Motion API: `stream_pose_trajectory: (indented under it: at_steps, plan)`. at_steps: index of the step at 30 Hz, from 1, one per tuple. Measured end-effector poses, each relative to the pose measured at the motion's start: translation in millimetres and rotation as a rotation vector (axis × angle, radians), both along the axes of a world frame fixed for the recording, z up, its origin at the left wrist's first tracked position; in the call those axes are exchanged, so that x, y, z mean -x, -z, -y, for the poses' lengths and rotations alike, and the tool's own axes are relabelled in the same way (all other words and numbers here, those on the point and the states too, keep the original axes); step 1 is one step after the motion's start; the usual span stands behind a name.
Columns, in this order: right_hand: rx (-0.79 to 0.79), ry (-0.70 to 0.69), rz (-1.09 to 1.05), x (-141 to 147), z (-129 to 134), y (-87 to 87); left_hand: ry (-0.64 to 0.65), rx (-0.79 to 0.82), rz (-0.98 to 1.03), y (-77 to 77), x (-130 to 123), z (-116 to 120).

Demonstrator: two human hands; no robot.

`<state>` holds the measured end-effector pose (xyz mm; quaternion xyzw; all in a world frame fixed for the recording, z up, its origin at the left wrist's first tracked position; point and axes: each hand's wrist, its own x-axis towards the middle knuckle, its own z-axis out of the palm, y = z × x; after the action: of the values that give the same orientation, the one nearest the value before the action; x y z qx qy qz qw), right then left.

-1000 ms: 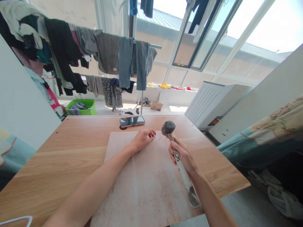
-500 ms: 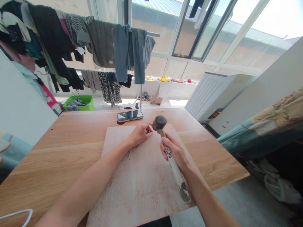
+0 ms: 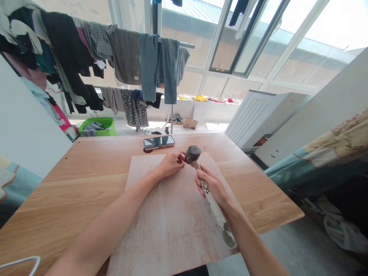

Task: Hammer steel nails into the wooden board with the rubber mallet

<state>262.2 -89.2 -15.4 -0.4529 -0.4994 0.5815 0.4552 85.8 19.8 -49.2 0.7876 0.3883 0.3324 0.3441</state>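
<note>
My right hand (image 3: 211, 182) is wrapped around the handle of a mallet (image 3: 193, 153) with a dark head and a worn, pale handle. The handle's end slants down toward the near right of the board. Just left of the mallet head, my left hand (image 3: 172, 164) rests low over the board with its fingers pinched together; what they hold, if anything, is too small or hidden to make out. Under both hands lies a pale, worn wooden board (image 3: 163, 226). A thin nail (image 3: 158, 188) lies on the board beside my left forearm.
A wooden table (image 3: 77, 191) carries the board. Beyond the board lies a phone (image 3: 159, 142). A white cable (image 3: 28, 260) curls at the near left. Past the table are a green basket (image 3: 107, 124) and a rack of hanging clothes (image 3: 125, 57). A curtain (image 3: 322, 153) hangs at right.
The mallet head has shifted slightly down and left, and its handle end slightly right. My left hand stays pinched at about the same spot. The whole view has tilted a little.
</note>
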Motion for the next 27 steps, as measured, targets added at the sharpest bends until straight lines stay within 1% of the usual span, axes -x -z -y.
stream_pose_trajectory:
  at_steps: [2, 3, 4, 7, 9, 11, 16, 22, 23, 25, 27]
  plan:
    - [-0.001, 0.011, -0.034, -2, 0, 1.3, 0.006, 0.026, -0.066, -13.1, 9, -3]
    - [-0.005, 0.023, -0.055, -3, 0, 2.0, 0.014, 0.034, -0.132, -21.3, 16, -4]
    - [-0.007, 0.038, -0.072, -4, 0, 2.6, 0.029, 0.042, -0.225, -29.8, 23, -5]
    - [0.000, 0.076, -0.092, -5, -1, 3.2, 0.082, 0.088, -0.591, -51.7, 42, -3]
    - [0.003, 0.089, -0.092, -5, -1, 2.7, 0.099, 0.093, -0.778, -58.7, 48, 1]
    - [0.003, 0.093, -0.088, -5, -1, 2.0, 0.112, 0.057, -0.853, -59.3, 45, 7]
    - [0.007, 0.077, -0.052, -4, 0, 1.3, 0.175, -0.030, -0.837, -52.8, 29, 18]
    - [0.005, 0.082, -0.043, -5, -1, 2.9, 0.209, -0.019, -0.792, -55.7, 24, 24]
    - [0.006, 0.085, -0.042, -5, -1, 3.5, 0.227, -0.018, -0.749, -56.6, 24, 23]
    - [0.008, 0.091, -0.045, -6, -1, 4.8, 0.264, -0.016, -0.593, -56.8, 26, 17]
    - [0.009, 0.095, -0.056, -7, -1, 5.8, 0.237, -0.004, -0.381, -52.7, 28, 9]
